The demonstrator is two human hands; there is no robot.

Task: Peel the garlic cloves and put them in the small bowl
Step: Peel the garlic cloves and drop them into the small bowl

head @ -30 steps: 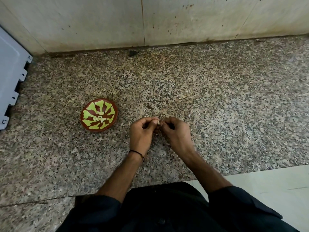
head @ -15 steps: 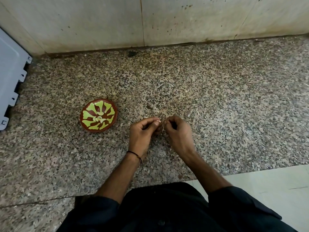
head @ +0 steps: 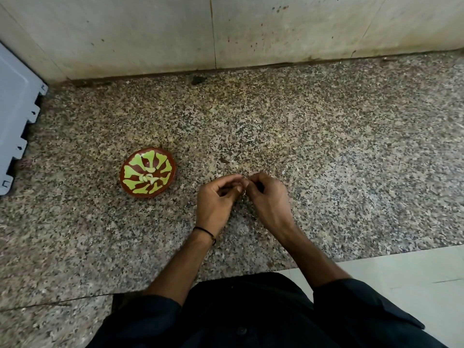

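Note:
My left hand (head: 216, 199) and my right hand (head: 266, 199) meet fingertip to fingertip just above the speckled granite counter (head: 326, 159). Between them they pinch a small garlic clove (head: 244, 182), mostly hidden by the fingers; only a pale sliver shows. The small bowl (head: 130, 188), brown with a green pattern, sits on the counter to the left of my left hand. A few pale peeled cloves (head: 148, 178) lie at its centre.
A light tiled wall (head: 226, 33) rises behind the counter. A pale blue plastic panel (head: 15, 116) stands at the far left edge. Bits of garlic skin (head: 236, 212) lie on the counter under my hands. White floor tile (head: 414, 277) shows at the lower right.
Both hands stay together at the same spot; the fingers have shifted slightly around the clove, and less of the clove shows now than a second ago.

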